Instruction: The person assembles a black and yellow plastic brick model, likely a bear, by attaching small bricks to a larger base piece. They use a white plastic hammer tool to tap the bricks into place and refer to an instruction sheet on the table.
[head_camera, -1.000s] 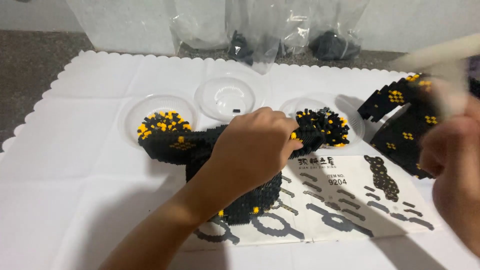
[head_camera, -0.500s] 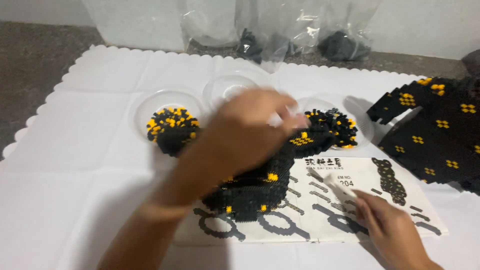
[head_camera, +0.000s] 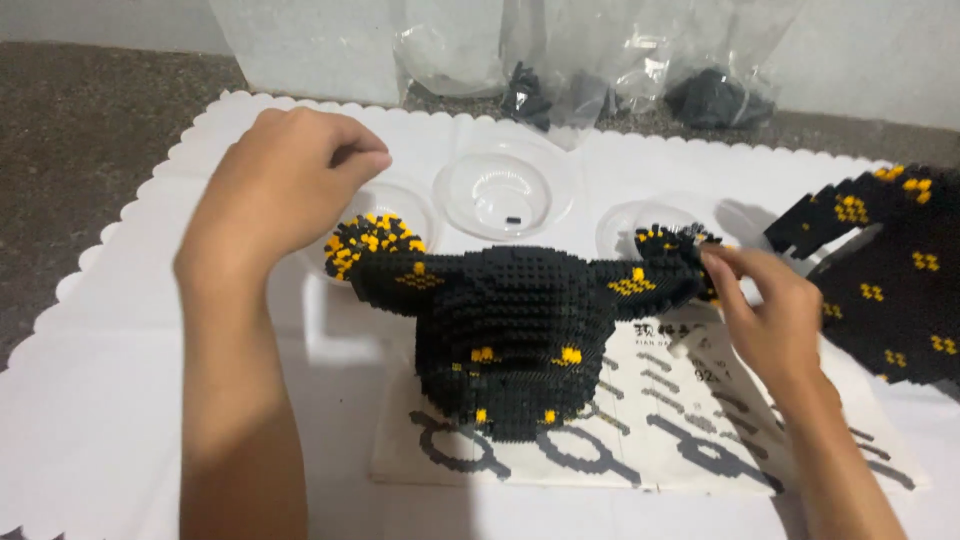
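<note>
- The left hand (head_camera: 285, 185) has lifted off the black-and-yellow brick model (head_camera: 520, 330) and now hovers over the dish of loose bricks (head_camera: 372, 243), fingers curled loosely, grasping nothing visible.
- The right hand (head_camera: 765, 310), resting on the instruction sheet (head_camera: 660, 420) half a second ago, now pinches the model's right arm.
- The model stands uncovered on the sheet.
- A finished panel (head_camera: 890, 270) lies right.
</note>
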